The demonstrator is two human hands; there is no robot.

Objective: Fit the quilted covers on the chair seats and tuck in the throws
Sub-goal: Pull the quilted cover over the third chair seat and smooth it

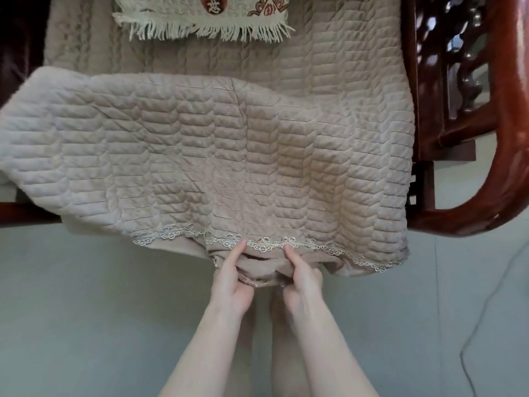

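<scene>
Mid-fitting, the cover (214, 156) is pinched at the hem by left hand (230, 282) and right hand (303, 282); straightening is likely needed next.

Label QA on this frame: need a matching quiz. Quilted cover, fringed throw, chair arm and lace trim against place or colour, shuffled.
Things:
1. quilted cover
2. fringed throw
3. chair arm
4. lace trim

Descriptions:
A. red-brown wood, right side
B. cream, top of view
C. runs along the hem
D. beige, draped over the seat front

Pairs: 1-D, 2-B, 3-A, 4-C
</scene>
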